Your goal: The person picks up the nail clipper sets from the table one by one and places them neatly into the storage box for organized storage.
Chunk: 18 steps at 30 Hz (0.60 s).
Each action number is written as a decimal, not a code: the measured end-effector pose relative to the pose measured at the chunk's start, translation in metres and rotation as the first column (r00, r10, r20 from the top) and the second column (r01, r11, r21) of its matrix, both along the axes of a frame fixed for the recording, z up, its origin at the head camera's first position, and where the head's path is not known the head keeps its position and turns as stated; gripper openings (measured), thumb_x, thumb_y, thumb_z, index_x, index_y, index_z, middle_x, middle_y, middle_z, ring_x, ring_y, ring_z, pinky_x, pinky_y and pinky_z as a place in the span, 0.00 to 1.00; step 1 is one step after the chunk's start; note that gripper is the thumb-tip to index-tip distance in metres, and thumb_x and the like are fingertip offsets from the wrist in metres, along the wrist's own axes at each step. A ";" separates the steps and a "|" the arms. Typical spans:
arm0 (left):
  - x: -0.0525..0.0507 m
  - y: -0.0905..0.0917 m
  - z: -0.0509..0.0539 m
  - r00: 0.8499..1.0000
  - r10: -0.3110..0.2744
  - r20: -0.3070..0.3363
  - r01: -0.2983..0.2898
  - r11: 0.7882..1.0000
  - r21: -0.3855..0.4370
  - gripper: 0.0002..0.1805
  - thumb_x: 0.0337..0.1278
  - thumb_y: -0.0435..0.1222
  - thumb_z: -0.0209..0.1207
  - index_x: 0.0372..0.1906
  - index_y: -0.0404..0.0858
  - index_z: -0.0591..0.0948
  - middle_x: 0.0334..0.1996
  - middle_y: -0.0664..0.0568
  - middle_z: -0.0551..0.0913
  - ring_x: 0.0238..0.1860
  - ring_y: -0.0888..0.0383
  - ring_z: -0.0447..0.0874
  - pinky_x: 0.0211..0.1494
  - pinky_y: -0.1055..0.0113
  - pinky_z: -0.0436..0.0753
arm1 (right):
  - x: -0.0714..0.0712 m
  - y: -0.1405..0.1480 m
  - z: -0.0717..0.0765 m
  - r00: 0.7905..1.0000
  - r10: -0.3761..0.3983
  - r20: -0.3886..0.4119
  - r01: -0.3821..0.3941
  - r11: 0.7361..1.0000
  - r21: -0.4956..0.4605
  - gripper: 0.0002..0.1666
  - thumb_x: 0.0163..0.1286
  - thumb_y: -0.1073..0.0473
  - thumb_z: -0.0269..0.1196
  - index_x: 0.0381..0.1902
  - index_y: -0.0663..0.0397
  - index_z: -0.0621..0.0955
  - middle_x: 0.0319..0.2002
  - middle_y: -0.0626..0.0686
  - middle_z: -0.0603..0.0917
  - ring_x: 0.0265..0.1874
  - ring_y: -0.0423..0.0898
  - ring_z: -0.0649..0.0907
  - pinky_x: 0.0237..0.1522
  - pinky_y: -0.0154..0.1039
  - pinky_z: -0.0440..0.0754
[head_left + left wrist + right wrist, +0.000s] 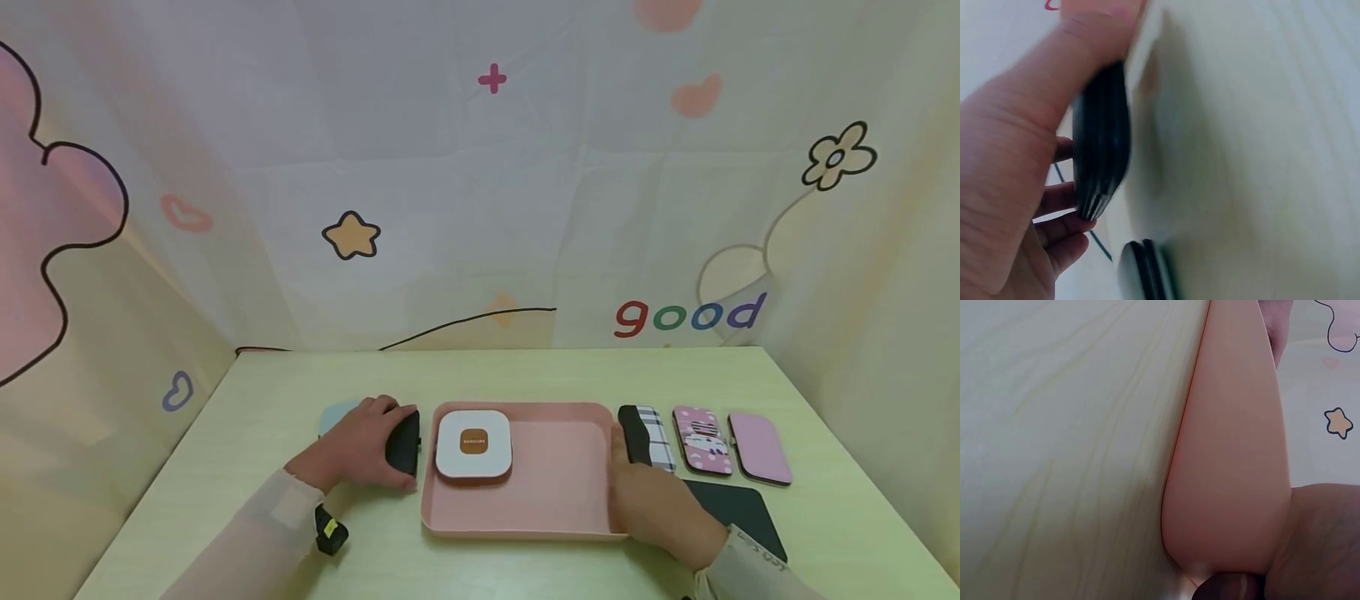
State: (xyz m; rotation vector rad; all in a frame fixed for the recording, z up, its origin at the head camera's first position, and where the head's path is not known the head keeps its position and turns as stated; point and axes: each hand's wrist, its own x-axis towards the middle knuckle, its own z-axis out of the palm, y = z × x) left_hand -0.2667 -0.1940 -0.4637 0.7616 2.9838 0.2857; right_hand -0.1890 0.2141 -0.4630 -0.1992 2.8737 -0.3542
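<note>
On the left, my left hand [360,446] grips a small black case [405,443]. The left wrist view shows the dark, layered edge of this case [1102,137] between thumb and fingers, tilted up beside the table. A light blue case [335,415] lies partly hidden behind that hand. In the middle sits a pink tray [562,475], with a white square case [474,444] bearing a brown label in its left part. At the tray's right side, my right hand [660,504] holds the rim; the right wrist view shows a fingertip at the tray's corner.
Right of the tray lie a black-and-plaid case [657,433], a pink patterned case [702,440], a plain pink case [761,447] and a dark flat case [738,508] partly behind the right wrist. A printed curtain [450,167] hangs behind the pale wooden table [255,400].
</note>
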 end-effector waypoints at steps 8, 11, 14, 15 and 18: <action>0.006 0.000 0.012 0.999 0.004 -0.037 -0.005 1.000 -0.013 0.60 0.30 0.70 0.70 0.72 0.44 0.70 0.59 0.48 0.74 0.55 0.51 0.71 0.50 0.56 0.78 | 0.004 0.001 0.002 0.997 0.052 -0.054 -0.051 0.998 0.020 0.48 0.73 0.59 0.51 0.78 0.72 0.39 0.13 0.48 0.72 0.12 0.45 0.71 0.16 0.41 0.64; 0.008 0.000 0.018 0.997 -0.011 -0.071 0.011 1.000 0.003 0.59 0.31 0.70 0.69 0.71 0.42 0.72 0.57 0.47 0.75 0.53 0.51 0.72 0.50 0.55 0.78 | 0.005 0.002 0.003 0.993 0.081 -0.091 -0.077 0.996 0.046 0.48 0.70 0.61 0.52 0.76 0.76 0.42 0.13 0.48 0.71 0.11 0.45 0.70 0.15 0.41 0.63; 0.009 0.001 0.023 0.995 -0.014 -0.095 0.014 1.000 -0.001 0.58 0.31 0.71 0.68 0.71 0.43 0.72 0.57 0.48 0.75 0.53 0.51 0.72 0.51 0.56 0.78 | 0.005 0.002 0.003 0.994 0.070 -0.081 -0.067 0.997 0.035 0.48 0.71 0.60 0.51 0.77 0.74 0.41 0.13 0.48 0.71 0.12 0.45 0.70 0.16 0.41 0.64; 0.010 0.002 0.025 0.995 -0.012 -0.097 0.012 1.000 0.002 0.58 0.31 0.71 0.68 0.71 0.43 0.72 0.57 0.48 0.75 0.53 0.51 0.72 0.51 0.56 0.78 | 0.004 0.002 0.003 0.995 0.067 -0.075 -0.065 0.998 0.028 0.48 0.71 0.60 0.51 0.77 0.74 0.41 0.14 0.48 0.72 0.12 0.45 0.70 0.16 0.41 0.64; 0.012 0.003 0.029 0.995 -0.004 -0.104 0.005 1.000 0.005 0.58 0.32 0.71 0.67 0.71 0.44 0.71 0.58 0.48 0.75 0.53 0.52 0.73 0.51 0.56 0.78 | 0.004 0.002 0.002 0.996 0.058 -0.061 -0.057 0.998 0.013 0.48 0.71 0.60 0.52 0.77 0.73 0.40 0.14 0.49 0.72 0.12 0.45 0.70 0.16 0.41 0.64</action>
